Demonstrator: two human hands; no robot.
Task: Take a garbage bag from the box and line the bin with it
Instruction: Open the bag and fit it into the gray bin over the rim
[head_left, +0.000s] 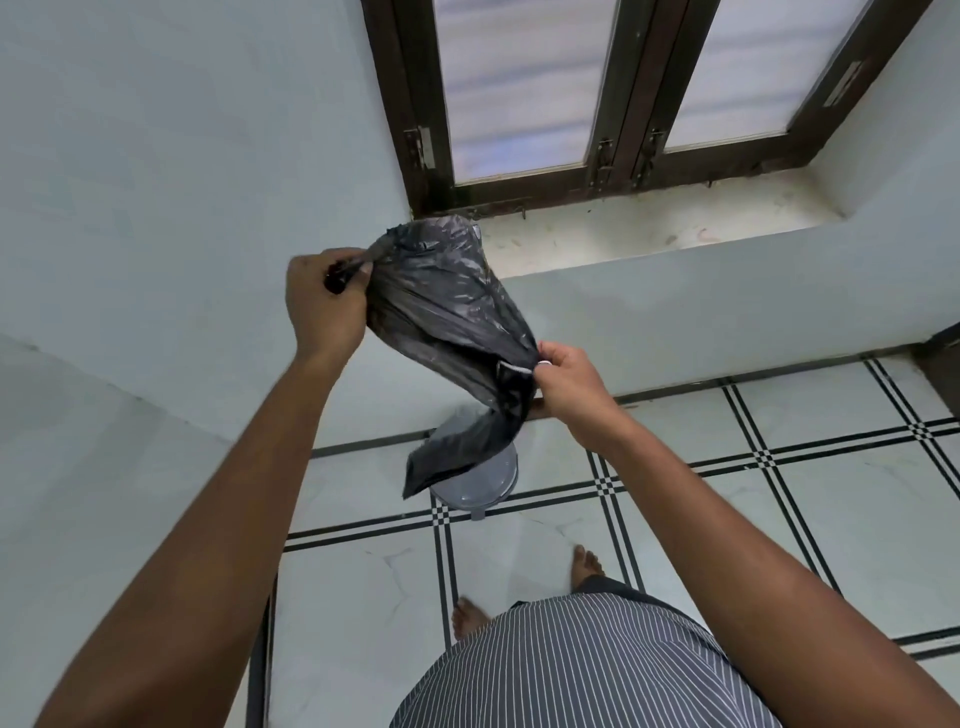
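Observation:
A black garbage bag (447, 312) hangs in the air in front of me, partly unfolded and twisted. My left hand (324, 306) grips one upper corner of it at chest height. My right hand (569, 384) pinches its edge lower and to the right. The bag's loose end dangles down over a grey round bin (488, 486), which stands on the floor by the wall and is mostly hidden behind the bag. The box of bags is not in view.
A pale wall rises to the left and ahead, with a window and its dusty sill (649, 234) above the bin. The floor has white tiles with black striped lines (779, 452). My bare feet (587, 564) stand just behind the bin.

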